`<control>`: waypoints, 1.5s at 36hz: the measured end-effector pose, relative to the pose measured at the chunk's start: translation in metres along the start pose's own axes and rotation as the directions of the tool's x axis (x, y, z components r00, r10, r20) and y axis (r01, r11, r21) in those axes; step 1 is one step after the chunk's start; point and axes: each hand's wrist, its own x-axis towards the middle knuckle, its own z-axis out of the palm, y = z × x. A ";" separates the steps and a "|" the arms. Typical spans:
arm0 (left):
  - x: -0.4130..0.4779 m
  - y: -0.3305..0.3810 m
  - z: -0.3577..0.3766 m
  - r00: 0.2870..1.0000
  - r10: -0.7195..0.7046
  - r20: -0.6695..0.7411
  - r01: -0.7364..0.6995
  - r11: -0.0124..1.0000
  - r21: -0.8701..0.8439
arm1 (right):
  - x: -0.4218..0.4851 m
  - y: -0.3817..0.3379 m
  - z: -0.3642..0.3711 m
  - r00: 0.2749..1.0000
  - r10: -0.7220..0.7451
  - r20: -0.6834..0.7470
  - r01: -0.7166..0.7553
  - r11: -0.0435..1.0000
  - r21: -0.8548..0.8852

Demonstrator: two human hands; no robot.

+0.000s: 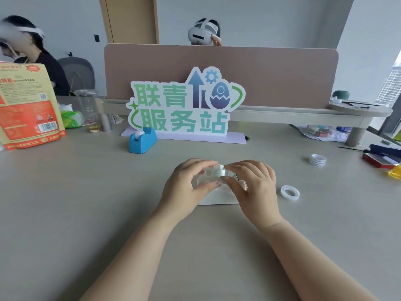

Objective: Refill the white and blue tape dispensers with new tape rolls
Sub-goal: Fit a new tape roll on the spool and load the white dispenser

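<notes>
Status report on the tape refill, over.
Both hands shut on clear tape roll over white dispenser. Blue dispenser untouched at back. Spare rolls right. Nothing in the way.

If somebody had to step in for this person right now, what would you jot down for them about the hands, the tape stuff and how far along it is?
Left hand and right hand: both pinch a clear tape roll, held just above the white dispenser on the table near the person.
Blue dispenser: stands further back to the left by the sign, with a pale spool in its cradle; I cannot tell if there is tape on it.
Loose rolls: one ring right of the hands, a small stack further right.
Done: nothing clearly finished.
Left: seat this roll in the white dispenser, then check and refill the blue one.
</notes>
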 end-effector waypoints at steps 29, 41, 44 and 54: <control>0.007 0.000 -0.005 0.996 -0.092 0.004 0.092 0.985 -0.143 | 0.008 0.002 0.005 0.982 0.093 0.163 -0.135 0.953 0.272; 0.011 -0.012 -0.008 0.995 -0.097 -0.038 0.094 0.992 -0.085 | 0.007 -0.004 0.009 0.972 0.164 0.170 -0.199 0.955 0.218; 0.011 -0.014 -0.006 0.998 -0.058 -0.039 0.057 0.998 -0.030 | 0.007 -0.003 0.011 0.975 0.155 0.157 -0.184 0.964 0.194; 0.009 -0.013 -0.009 0.998 -0.054 0.022 0.054 0.999 0.004 | 0.004 -0.006 0.015 0.985 0.120 0.124 -0.127 0.991 0.045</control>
